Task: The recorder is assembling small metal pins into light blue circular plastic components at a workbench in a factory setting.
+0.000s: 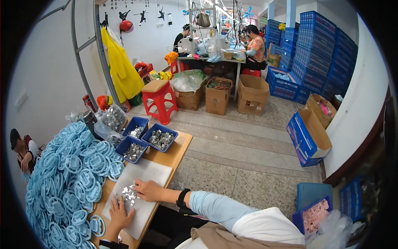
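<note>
A small heap of shiny silver metal pieces (130, 194) lies on a white pad (145, 176) on the wooden table (179, 147). My left hand (119, 214) rests flat on the pad just below the heap, fingers spread. My right hand (148, 189) touches the heap's right side, fingers curled over some pieces; whether it grips any is unclear. To the left rises a big pile of light blue plastic ring parts (70, 182).
Three blue bins (160, 139) of silver pieces stand at the table's far end, beside a clear bag of the same. A red stool (159, 99), cardboard boxes (218, 96) and stacked blue crates (319, 45) stand beyond. People work at a far table; another person sits at far left.
</note>
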